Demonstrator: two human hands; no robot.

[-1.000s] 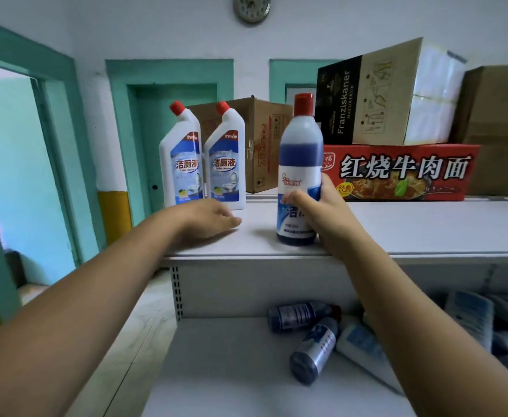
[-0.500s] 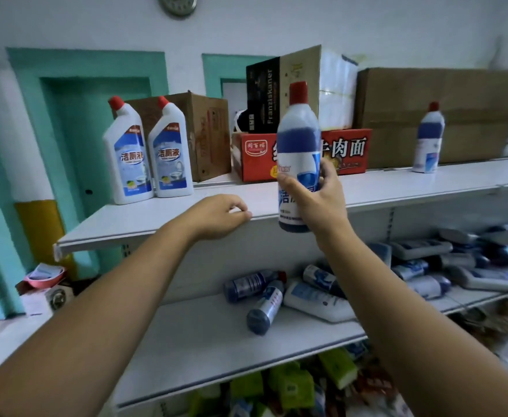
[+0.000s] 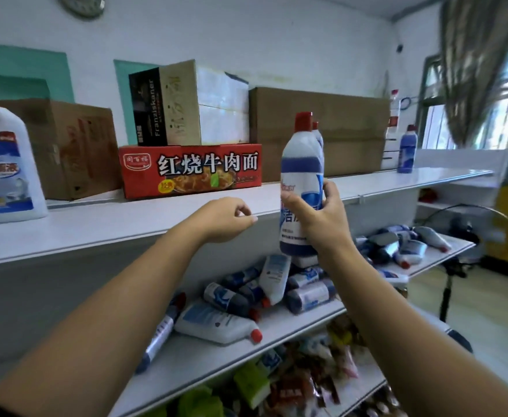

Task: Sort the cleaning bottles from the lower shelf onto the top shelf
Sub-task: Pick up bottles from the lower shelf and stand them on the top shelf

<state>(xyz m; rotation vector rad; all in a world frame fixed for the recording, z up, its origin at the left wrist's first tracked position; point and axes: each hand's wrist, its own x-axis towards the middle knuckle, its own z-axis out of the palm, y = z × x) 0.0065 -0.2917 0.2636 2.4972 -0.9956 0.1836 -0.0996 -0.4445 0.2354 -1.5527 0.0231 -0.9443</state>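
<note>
Few bottles (image 3: 5, 176) stand on the top shelf (image 3: 126, 227), many more lie heaped on the lower shelf (image 3: 204, 356), so most sorting appears outstanding; the right hand (image 3: 322, 219) grips one upright bottle (image 3: 299, 164) before the top shelf's edge, left hand (image 3: 222, 219) loosely curled, empty

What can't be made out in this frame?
Head view:
Held bottle label: right hand covers its middle.
Bottle behind it: only cap and shoulder show.
Lower-shelf bottles: blurred, partly behind the right forearm; count unclear.
Wall clock: cut by top edge.
</note>
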